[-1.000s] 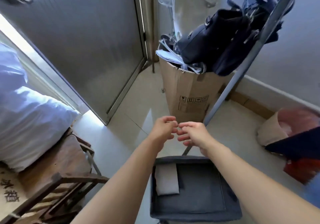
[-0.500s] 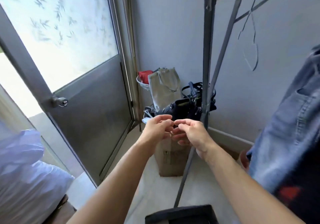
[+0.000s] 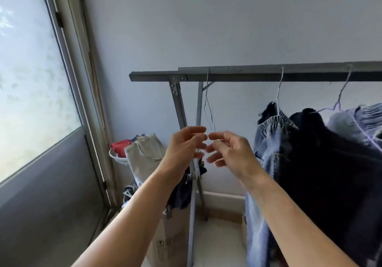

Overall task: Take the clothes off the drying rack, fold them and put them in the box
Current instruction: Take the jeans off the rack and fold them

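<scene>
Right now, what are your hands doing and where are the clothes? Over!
Left hand and right hand raised, empty, fingers loose. Denim trousers and dark garment hang on drying rack. Empty hanger behind fingertips.

Left hand [image 3: 184,148]: raised on a bare forearm, fingers loosely curled, empty, tips facing the right hand. Right hand [image 3: 229,153]: raised level with it, fingers relaxed and slightly spread, empty. Fingertips of both nearly meet; forearms converge from below.
</scene>
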